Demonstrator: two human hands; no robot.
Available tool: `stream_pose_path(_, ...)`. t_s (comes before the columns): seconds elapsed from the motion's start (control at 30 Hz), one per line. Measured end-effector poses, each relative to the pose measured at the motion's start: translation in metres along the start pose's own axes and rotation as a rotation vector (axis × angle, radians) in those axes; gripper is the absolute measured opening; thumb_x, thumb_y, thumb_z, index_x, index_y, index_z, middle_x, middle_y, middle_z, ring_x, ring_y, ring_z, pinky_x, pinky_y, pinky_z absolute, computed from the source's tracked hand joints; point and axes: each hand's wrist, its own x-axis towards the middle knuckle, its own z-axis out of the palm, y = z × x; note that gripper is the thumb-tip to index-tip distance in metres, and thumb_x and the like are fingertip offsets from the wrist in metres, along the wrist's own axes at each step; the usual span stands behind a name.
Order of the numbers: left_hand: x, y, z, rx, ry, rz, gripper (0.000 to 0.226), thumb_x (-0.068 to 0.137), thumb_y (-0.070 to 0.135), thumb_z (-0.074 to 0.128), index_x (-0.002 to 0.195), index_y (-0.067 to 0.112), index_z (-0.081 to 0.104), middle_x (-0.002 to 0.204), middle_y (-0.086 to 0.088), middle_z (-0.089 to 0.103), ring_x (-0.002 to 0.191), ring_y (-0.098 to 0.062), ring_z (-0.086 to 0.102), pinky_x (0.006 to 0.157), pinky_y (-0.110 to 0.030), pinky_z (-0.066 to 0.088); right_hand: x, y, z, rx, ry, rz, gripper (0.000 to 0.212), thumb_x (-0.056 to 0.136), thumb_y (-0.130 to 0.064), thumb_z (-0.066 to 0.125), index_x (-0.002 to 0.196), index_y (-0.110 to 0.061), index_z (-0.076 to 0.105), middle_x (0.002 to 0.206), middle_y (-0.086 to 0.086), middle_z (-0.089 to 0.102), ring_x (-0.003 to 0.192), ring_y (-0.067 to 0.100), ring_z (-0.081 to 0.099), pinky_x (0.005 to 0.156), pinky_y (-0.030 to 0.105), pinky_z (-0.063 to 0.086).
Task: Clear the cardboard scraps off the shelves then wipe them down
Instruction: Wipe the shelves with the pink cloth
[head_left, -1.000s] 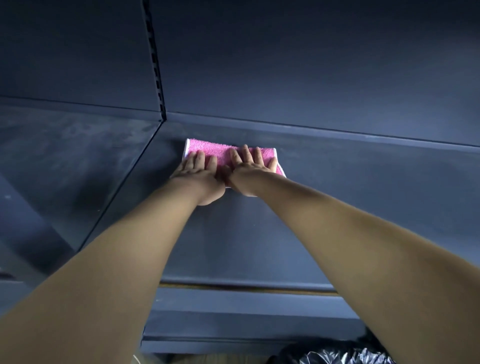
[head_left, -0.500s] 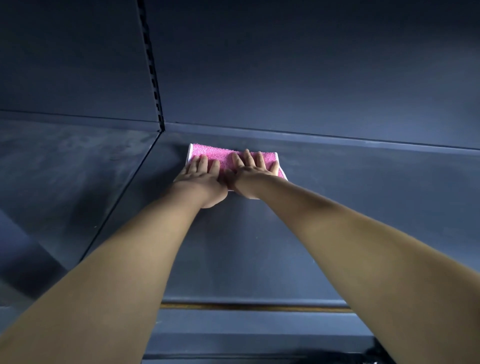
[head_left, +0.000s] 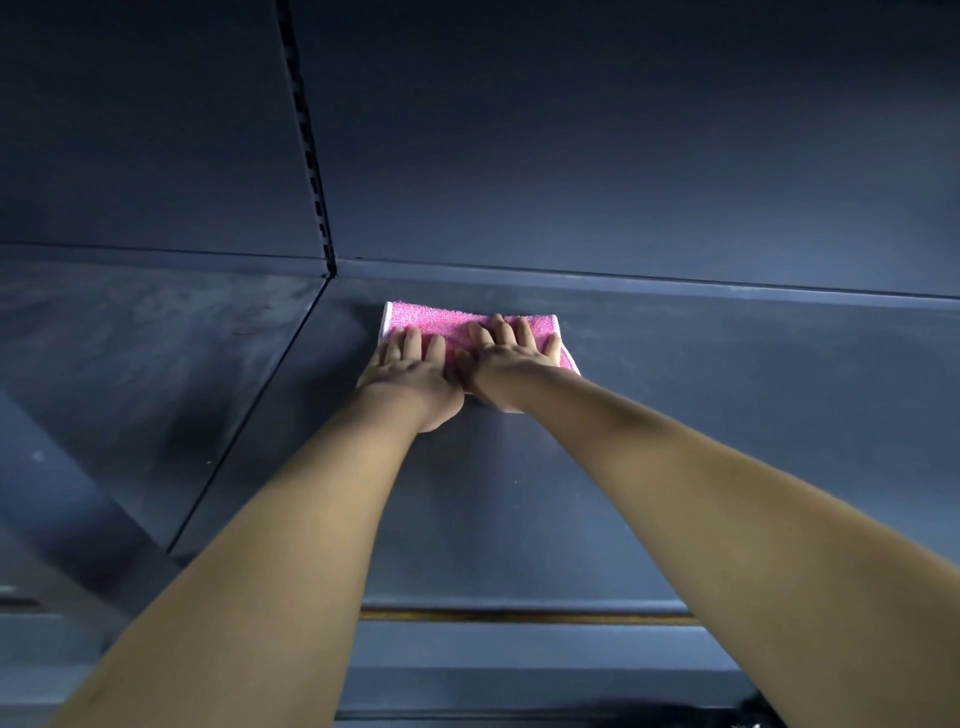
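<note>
A folded pink cloth (head_left: 447, 323) with a white edge lies flat on the dark grey shelf (head_left: 727, 405), close to its back wall. My left hand (head_left: 410, 371) presses on the cloth's left half with straight fingers. My right hand (head_left: 506, 364) presses on its right half, fingers spread and flat. The two hands sit side by side, thumbs touching. No cardboard scraps are in view.
A slotted upright (head_left: 309, 145) divides the back panel. A neighbouring shelf (head_left: 130, 374) to the left shows dusty streaks. A wooden strip (head_left: 519, 617) runs along the shelf's front lip, with a lower shelf (head_left: 519, 686) beneath.
The hands and cloth have kept their place near the shelf's back; the view has tilted up a little, so the black bag at the bottom edge has almost dropped out of view.
</note>
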Motion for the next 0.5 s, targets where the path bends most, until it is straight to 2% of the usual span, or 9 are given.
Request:
stream_pose_path(0.33,-0.035,0.022,0.006,0.012,0.019,-0.004,0.046,0.098,0.039,0.028,0.138,0.016,0.027,0.146,-0.011,0.023,0.141,-0.027,0.013,0.115,-0.035,0.011,-0.036,0.017,0.008,0.079,0.067,-0.075,0.047,0.1,-0.034,0.021,0.143,-0.018,0.022,0.152,0.009,0.018,0.144,0.028,0.006,0.116,0.052,0.001)
stream_pose_path(0.5,-0.062,0.041,0.009,0.044,0.05,0.005,0.039,0.096,0.036,0.035,0.128,0.015,0.032,0.139,-0.009,0.031,0.135,-0.026,0.025,0.108,-0.035,0.024,-0.068,0.033,0.013,0.065,0.123,-0.122,0.039,0.099,-0.031,0.026,0.135,-0.018,0.031,0.14,0.008,0.032,0.135,0.027,0.023,0.112,0.047,0.013)
